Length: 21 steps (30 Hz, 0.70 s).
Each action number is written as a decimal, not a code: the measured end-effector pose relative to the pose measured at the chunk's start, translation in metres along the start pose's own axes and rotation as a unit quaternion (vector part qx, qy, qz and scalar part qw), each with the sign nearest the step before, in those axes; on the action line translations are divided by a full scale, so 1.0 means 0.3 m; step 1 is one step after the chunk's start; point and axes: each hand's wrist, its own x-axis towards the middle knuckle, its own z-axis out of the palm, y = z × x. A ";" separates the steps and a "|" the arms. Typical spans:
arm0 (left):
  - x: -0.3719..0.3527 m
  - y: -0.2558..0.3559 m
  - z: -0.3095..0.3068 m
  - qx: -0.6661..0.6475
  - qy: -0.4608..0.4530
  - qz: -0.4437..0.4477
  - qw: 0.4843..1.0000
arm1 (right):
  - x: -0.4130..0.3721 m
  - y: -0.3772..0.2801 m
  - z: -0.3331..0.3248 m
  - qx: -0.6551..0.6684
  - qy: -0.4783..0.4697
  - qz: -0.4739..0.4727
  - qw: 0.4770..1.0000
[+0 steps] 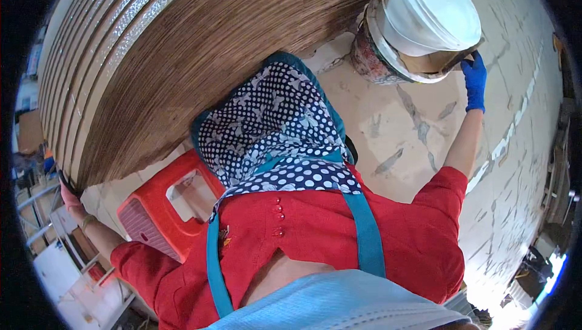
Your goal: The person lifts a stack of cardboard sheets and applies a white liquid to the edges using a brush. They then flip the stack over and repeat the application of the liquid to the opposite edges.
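Note:
My right hand (474,81), in a blue glove, is closed on a flat dark-brown piece (456,60) at the rim of a paint-smeared bucket (379,63). What kind of tool or scrap this piece is, I cannot make out. A white tub (433,12) sits tilted in the top of that bucket. Far to the left, my left hand (70,198) rests against the lower corner of a tall stack of thin brown boards (230,33). Its fingers look stretched along the stack's edge, with dark material at the fingertips, and are partly hard to see.
A red plastic stool (173,203) stands between my left arm and my body. Glossy strips (130,21) run along the stack's left side. A marble-patterned floor (394,130) extends to the right. Metal racks (42,233) and clutter line the left edge.

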 end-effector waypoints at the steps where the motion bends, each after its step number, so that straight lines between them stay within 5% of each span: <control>1: -0.010 0.000 0.002 0.035 -0.007 0.015 0.999 | -0.012 -0.014 -0.010 0.000 -0.001 -0.003 1.000; 5: 0.058 -0.009 -0.059 0.074 0.016 0.033 0.997 | -0.030 -0.139 -0.030 -0.069 0.136 0.012 0.988; 9: -0.006 0.024 0.010 0.077 0.021 0.041 0.996 | -0.012 -0.297 -0.054 0.042 0.331 -0.119 0.935; 11: -0.006 0.029 0.029 0.103 0.049 0.060 0.992 | -0.018 -0.552 -0.013 0.116 0.285 -0.268 0.913; 15: -0.003 0.026 0.008 0.243 0.143 0.072 0.957 | 0.124 -0.824 0.122 0.168 0.094 -0.279 0.941; 17: -0.002 0.029 -0.010 0.392 0.190 0.051 0.899 | 0.252 -0.955 0.220 0.078 0.177 -0.398 0.897; 18: -0.006 0.029 -0.007 0.385 0.194 0.052 0.901 | 0.388 -0.939 0.250 -0.327 -0.007 -0.243 0.913; 21: -0.025 0.071 0.015 0.524 0.174 0.044 0.833 | 0.686 -0.907 0.387 -0.285 0.006 -0.222 0.932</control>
